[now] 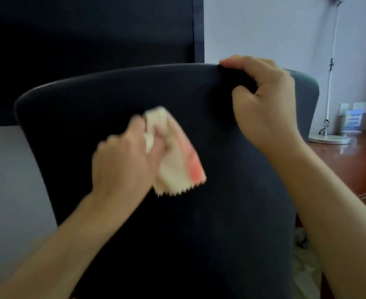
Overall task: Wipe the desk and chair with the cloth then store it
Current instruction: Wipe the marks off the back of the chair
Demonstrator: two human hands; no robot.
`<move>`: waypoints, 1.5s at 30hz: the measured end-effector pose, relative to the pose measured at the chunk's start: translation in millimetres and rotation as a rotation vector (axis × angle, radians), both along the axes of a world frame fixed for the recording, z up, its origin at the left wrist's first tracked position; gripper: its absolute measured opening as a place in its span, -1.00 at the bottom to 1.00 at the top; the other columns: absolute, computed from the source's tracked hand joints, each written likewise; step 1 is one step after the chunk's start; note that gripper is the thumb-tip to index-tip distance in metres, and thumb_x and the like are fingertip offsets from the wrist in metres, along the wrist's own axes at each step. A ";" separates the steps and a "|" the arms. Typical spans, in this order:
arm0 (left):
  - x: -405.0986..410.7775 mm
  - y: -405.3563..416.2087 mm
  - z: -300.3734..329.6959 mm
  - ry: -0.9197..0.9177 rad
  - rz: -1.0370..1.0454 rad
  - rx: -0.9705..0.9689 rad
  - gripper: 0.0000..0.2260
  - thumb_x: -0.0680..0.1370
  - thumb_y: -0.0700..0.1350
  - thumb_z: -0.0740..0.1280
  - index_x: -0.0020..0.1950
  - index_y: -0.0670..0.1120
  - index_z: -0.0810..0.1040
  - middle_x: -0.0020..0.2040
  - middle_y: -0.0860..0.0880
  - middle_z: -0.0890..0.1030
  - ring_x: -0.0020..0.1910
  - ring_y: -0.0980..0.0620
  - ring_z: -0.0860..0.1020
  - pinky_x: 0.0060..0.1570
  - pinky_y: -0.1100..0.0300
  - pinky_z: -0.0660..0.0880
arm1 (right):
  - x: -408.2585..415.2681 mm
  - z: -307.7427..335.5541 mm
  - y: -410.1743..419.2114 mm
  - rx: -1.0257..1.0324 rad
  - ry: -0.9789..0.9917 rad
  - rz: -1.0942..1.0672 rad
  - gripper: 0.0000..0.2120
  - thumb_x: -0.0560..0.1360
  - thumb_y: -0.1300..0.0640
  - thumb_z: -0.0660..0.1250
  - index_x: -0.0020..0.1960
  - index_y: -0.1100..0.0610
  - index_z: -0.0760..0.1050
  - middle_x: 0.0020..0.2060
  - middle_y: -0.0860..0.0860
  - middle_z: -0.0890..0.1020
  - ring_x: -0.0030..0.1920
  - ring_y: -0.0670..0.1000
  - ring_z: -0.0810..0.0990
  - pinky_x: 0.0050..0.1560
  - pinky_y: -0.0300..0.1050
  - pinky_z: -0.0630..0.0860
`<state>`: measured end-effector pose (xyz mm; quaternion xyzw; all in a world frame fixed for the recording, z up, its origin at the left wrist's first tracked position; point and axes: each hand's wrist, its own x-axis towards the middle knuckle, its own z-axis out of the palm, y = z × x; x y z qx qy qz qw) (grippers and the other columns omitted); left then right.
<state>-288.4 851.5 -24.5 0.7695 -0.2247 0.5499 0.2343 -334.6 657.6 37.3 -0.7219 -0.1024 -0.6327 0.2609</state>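
The left hand [121,160], blurred, has its grip closed around a bunched cloth [173,156], pressing it against the back of a dark chair [199,234]. The right hand [262,104] has its grip curled over the chair's top edge, apparently steadying it. The chair wipe looks under way; whether the tabletop [354,152], glossy reddish wood at right, is wiped cannot be told, and storing remains. The cloth is cream with a pink-red patch and a zigzag-cut lower edge.

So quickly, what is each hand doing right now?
Left hand: closed on the cloth, against the chair back.
Right hand: gripping the top edge of the chair back.
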 end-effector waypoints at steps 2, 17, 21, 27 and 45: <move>-3.7 -13.3 32.8 -0.062 -0.004 -0.019 -0.70 0.59 0.13 0.20 0.13 -0.09 0.47 -0.23 -0.05 0.46 -0.21 -0.19 0.49 -0.19 0.04 0.26 | 0.9 0.7 4.5 0.026 -0.006 0.000 -0.46 0.33 0.26 0.13 0.18 -0.07 0.62 -0.02 -0.23 0.55 0.25 0.03 0.52 0.37 0.01 0.37; 3.5 -36.1 -222.2 0.339 -0.071 0.637 -0.57 0.10 0.02 0.67 -0.18 -0.02 0.55 -0.65 0.05 0.37 -0.73 0.08 0.39 -0.72 0.35 0.26 | -0.3 2.9 -5.3 -0.015 0.065 0.024 -0.73 0.27 0.22 0.13 -0.39 -0.15 0.37 -0.50 -0.31 0.36 -0.34 -0.34 0.36 -0.28 -0.32 0.26; 9.8 -30.7 -187.3 0.205 -0.062 0.474 -0.66 0.27 0.05 0.62 -0.13 -0.04 0.57 -0.62 0.00 0.43 -0.70 -0.05 0.46 -0.69 0.25 0.32 | 5.8 -4.0 3.4 0.079 0.027 -0.068 -0.78 0.26 0.21 0.12 -0.37 0.05 0.05 -0.57 -0.10 0.20 -0.43 -0.19 0.14 -0.38 -0.15 0.06; 12.5 -31.6 -37.0 -0.037 -0.109 0.064 -0.83 0.52 0.01 0.35 -0.02 -0.08 0.52 -0.52 0.01 0.36 -0.58 -0.18 0.50 -0.52 0.19 0.33 | 6.6 -10.4 3.2 -0.081 -0.116 -0.092 -0.48 0.28 0.29 0.13 0.17 0.07 0.58 0.01 -0.15 0.60 0.14 -0.07 0.54 0.36 0.07 0.37; 1.1 15.9 -144.8 0.467 -0.412 0.129 -0.79 0.60 0.17 0.19 0.20 0.19 0.38 -0.10 0.22 0.61 -0.16 0.21 0.60 -0.27 0.32 0.50 | 43.4 -250.3 50.8 -0.341 -0.047 -0.415 -0.65 0.61 0.11 0.22 0.37 0.14 0.45 0.02 0.07 0.41 -0.05 0.09 0.45 0.01 -0.01 0.33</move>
